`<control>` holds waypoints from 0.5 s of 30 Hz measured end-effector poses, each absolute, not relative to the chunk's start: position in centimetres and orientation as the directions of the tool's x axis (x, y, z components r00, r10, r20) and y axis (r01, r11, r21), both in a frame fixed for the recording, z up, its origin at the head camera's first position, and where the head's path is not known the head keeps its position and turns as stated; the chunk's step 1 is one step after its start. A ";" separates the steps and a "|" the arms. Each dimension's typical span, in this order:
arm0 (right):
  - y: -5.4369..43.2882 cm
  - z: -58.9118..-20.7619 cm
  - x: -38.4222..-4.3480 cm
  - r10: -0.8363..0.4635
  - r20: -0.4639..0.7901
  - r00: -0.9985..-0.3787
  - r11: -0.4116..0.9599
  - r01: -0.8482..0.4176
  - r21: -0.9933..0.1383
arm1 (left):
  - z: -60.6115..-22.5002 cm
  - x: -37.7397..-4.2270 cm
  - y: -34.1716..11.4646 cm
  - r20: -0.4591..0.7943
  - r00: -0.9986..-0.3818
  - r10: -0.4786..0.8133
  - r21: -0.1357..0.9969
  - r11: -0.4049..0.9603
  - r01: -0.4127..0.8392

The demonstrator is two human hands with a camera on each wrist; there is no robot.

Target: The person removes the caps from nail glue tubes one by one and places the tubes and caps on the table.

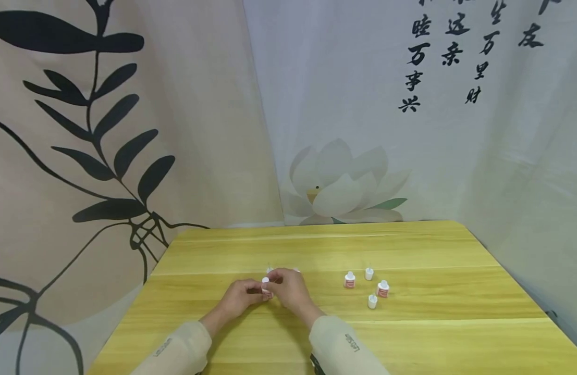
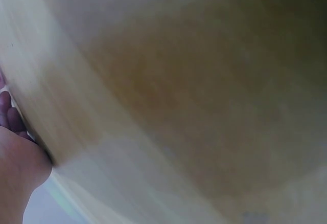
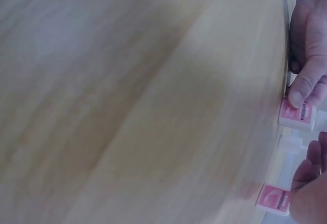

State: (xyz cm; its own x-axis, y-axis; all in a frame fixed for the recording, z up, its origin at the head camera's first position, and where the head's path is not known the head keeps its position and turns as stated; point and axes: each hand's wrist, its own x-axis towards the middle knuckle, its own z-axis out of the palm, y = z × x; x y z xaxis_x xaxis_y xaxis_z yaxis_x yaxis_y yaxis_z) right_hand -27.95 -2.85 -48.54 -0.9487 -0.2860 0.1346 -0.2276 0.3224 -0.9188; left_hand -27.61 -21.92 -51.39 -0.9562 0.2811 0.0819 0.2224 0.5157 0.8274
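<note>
A small white bottle with a pink-red label [image 3: 296, 112] stands between my two hands. My left hand [image 1: 243, 298] grips its body, the thumb lying across the label in the right wrist view. From the other side, my right hand [image 1: 292, 289] pinches at the bottle's white top [image 1: 265, 280]. Behind the hands, a loose white cap [image 1: 269, 270] shows partly. Another labelled bottle [image 3: 274, 199] stands beside the right hand and is mostly hidden by it in the head view. In the left wrist view, only part of the left hand [image 2: 23, 160] appears.
On the right of the wooden table [image 1: 410, 344] stand two more labelled bottles, one left [image 1: 350, 280] and one right [image 1: 383, 288]. Near them are two white caps with thin tips, a far cap [image 1: 369, 273] and a near cap [image 1: 372, 301]. A printed curtain [image 1: 213, 130] hangs behind.
</note>
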 end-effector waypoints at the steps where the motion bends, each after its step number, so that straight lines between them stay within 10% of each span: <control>1: -2.8 -48.5 -27.9 -0.288 0.134 -0.948 0.324 -0.229 -0.918 | -51.4 -27.6 -21.9 0.077 -0.957 0.279 0.826 0.520 0.218; 15: -2.8 -48.6 -27.9 -0.287 0.137 -0.948 0.330 -0.232 -0.915 | -51.2 -27.6 -22.1 0.082 -0.954 0.289 0.822 0.522 0.229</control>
State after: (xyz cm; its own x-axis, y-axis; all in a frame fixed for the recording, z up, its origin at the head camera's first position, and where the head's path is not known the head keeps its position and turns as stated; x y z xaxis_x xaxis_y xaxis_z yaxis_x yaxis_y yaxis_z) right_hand -27.93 -2.84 -48.62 -0.9480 -0.2873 0.1369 -0.2322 0.3299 -0.9150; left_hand -27.57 -22.08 -51.22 -0.9538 0.2891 0.0822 0.2291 0.5221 0.8215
